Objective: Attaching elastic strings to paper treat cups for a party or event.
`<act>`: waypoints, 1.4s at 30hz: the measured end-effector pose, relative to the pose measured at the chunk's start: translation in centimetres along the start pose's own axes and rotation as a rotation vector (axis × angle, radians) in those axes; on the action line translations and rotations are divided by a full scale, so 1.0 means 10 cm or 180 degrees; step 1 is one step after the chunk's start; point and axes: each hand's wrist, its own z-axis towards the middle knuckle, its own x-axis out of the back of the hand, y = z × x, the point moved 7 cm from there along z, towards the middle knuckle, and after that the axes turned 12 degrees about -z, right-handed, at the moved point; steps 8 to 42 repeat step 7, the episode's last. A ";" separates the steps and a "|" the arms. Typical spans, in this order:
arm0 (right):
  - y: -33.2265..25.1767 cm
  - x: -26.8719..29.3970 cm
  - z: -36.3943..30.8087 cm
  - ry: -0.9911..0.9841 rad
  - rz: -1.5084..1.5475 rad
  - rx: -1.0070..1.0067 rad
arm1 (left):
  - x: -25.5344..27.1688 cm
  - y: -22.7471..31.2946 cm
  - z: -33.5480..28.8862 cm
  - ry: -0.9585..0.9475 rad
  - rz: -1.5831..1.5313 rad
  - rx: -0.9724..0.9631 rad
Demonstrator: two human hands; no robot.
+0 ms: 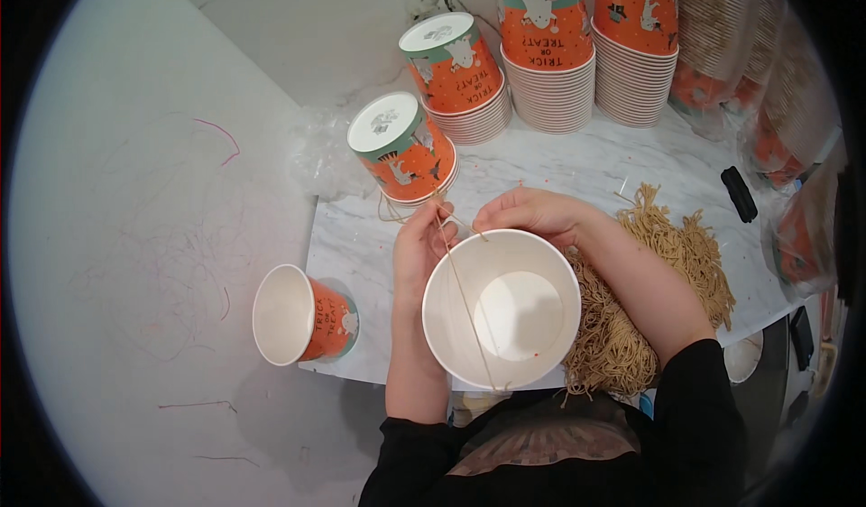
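Note:
A white-lined paper bucket (541, 272) is tilted with its mouth toward me, between my forearms. A thin tan cord (459, 281) runs across its mouth from the near rim up to my left hand (417, 241). That hand is closed, its fingertips pinching the cord just beyond the far left rim. My right hand (537, 212) is closed behind the far rim, its fingers bent at a stretch of cord near the bucket; the bucket partly hides them. Under and beside my right forearm lie bundles of tan cord (609, 331).
Another orange paper bucket (329, 320) lies tipped at the left table edge. Upside-down stacks of buckets (546, 83) line the back, and bagged stacks (785, 137) stand far right. A small black object (739, 194) rests on the marble-patterned table (347, 236).

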 end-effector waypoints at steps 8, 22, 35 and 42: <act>-0.51 0.10 -0.22 -0.0455 -0.1737 0.1810 | 0.27 0.14 0.13 -0.0017 -0.0553 0.0215; -0.51 0.10 -0.22 -0.0455 -0.1737 0.1810 | 0.27 0.14 0.13 -0.0017 -0.0553 0.0215; -0.51 0.10 -0.22 -0.0455 -0.1737 0.1810 | 0.27 0.14 0.13 -0.0017 -0.0553 0.0215; -0.51 0.10 -0.22 -0.0455 -0.1737 0.1810 | 0.27 0.14 0.13 -0.0017 -0.0553 0.0215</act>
